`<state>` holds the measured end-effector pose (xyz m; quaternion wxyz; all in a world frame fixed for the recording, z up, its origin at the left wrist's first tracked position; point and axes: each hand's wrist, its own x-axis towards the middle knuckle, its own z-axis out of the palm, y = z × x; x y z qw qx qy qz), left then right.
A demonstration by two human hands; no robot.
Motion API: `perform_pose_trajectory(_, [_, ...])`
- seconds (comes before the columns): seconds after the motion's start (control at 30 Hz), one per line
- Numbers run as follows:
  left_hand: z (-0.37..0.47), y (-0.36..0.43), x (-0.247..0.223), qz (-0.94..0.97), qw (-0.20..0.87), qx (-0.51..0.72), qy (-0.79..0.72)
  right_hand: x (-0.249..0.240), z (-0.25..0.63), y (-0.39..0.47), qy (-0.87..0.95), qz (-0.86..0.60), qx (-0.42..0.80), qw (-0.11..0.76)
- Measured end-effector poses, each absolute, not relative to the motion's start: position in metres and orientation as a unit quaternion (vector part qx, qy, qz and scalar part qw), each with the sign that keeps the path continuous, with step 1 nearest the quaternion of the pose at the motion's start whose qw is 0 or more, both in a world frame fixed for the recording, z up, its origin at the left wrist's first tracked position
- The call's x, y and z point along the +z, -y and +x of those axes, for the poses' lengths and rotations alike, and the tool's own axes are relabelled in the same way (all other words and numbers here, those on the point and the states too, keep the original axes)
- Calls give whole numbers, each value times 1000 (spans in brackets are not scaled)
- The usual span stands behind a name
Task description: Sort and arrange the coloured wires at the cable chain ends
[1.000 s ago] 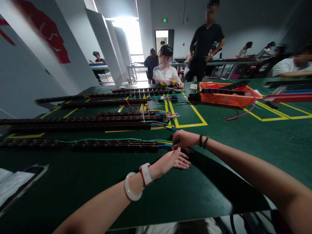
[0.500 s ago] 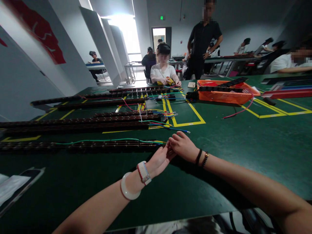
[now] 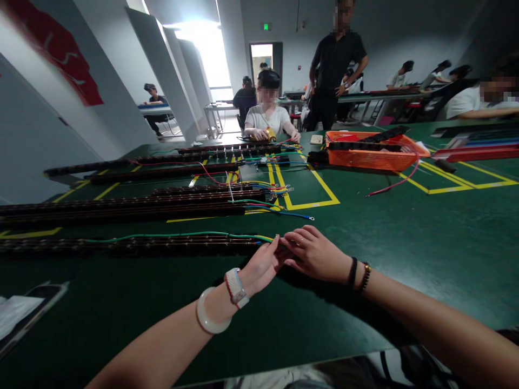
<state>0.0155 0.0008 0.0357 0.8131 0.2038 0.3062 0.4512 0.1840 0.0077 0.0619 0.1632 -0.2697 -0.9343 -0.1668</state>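
My left hand (image 3: 263, 265) has its fingers pressed together around the right end of the nearest dark wire bundle, where the green wire (image 3: 194, 234) and a yellow one run in. The wire ends inside the fingers are hidden. My right hand (image 3: 314, 253) meets the left fingertips, its fingers bent and slightly apart; nothing can be made out in it. The nearest bundle (image 3: 162, 246) lies across the green table. Behind it are more dark bundles (image 3: 203, 206), one with a blue wire (image 3: 298, 215) ending in a ring terminal.
An orange basket (image 3: 365, 160) holding dark sleeved pieces stands at the back right, a pink wire (image 3: 395, 188) hanging out. Red and blue strips (image 3: 482, 148) lie far right. A person (image 3: 267, 116) across the table holds a yellow tool. A phone-like item (image 3: 36, 313) lies front left.
My right hand has shifted right and slightly down, and its fingers have loosened from their pinch. My left hand stays at the bundle's end. The person opposite has moved the yellow tool left.
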Motion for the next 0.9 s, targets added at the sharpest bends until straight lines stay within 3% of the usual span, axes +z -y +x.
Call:
perform_pose_trajectory(0.13, [12,-1,36,221,822,430,-301,70,213,-15,941,-144,-211,224])
perform_pose_trajectory(0.3, [11,-2,35,250,815,434,-290,70,227,-24,947,-66,-247,197])
perform_pose_trajectory(0.47, [12,0,40,246,813,432,-304,72,225,-23,953,-62,-249,164])
perform_pose_trajectory(0.73, [13,-1,39,220,811,441,-316,72,222,-16,944,-40,-273,184])
perform_pose_trajectory(0.9, [14,0,40,239,809,442,-304,72,221,-16,947,-106,-226,202])
